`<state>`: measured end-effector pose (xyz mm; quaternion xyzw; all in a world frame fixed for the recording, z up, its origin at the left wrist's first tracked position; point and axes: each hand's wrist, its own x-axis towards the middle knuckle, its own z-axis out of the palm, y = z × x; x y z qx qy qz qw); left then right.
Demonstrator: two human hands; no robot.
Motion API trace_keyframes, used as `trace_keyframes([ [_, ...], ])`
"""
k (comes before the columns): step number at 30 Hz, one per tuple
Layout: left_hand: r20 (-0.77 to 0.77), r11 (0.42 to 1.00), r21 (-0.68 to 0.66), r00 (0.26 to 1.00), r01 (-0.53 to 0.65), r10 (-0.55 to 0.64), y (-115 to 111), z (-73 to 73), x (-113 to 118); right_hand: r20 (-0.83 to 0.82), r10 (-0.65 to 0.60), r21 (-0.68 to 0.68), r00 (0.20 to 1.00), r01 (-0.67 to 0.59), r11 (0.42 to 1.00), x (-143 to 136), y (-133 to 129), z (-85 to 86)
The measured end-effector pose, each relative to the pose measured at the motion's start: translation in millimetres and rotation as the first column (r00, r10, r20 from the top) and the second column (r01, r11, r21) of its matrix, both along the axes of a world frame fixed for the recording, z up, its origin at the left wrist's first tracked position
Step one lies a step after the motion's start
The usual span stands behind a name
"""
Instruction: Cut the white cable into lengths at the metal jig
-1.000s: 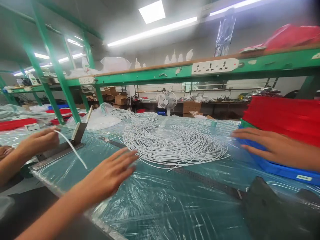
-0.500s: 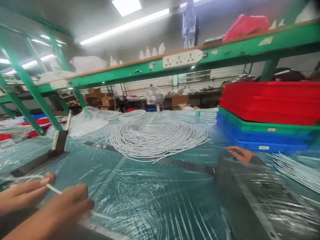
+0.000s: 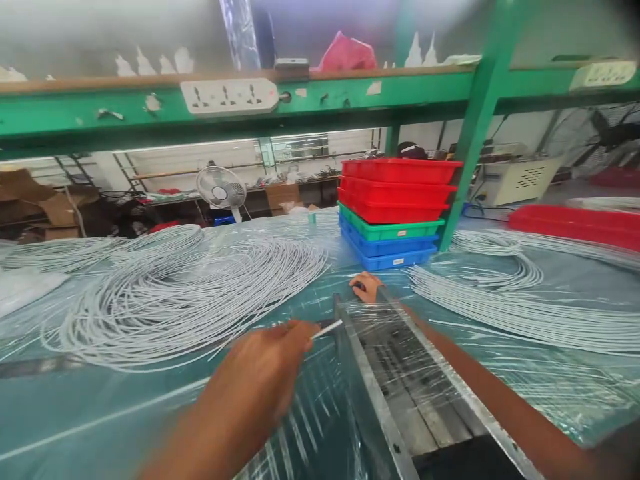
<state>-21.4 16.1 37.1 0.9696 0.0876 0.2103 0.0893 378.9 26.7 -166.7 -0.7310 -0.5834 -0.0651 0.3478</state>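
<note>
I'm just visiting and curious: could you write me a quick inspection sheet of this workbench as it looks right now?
Surface: green table covered in clear plastic film.
Job's things: thin white wire pinched in the left hand, its tip at the edge of a film-wrapped metal channel.
Clutter: stack of red, green and blue trays; more red trays far right.
Hands: left closed on the wire; right hand rests at the channel's far end.
Cables: big loose coil of white wire; longer strands to the right.
Surroundings: green shelf frame with a power strip; white fan behind.
</note>
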Motion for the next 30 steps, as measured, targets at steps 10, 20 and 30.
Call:
trace_keyframes([
  [10, 0.002, 0.959, -0.213, 0.981, 0.189, -0.193, 16.8, -1.2, 18.0, -0.074, -0.026, -0.119, 0.997, 0.017, 0.993, 10.6, 8.6, -1.2],
  [20, 0.146, 0.988, -0.010, 0.978, 0.151, -0.148, -2.5, -31.1, 23.2, 0.006, -0.008, -0.120, 1.000, 0.009, 0.993, 2.7, -5.0, 3.5],
  [30, -0.061, 0.990, -0.122, 0.995, 0.073, -0.080, -8.9, -33.2, 23.2, -0.006, -0.002, -0.152, 1.000, 0.001, 0.988, 18.9, 5.8, -6.7],
])
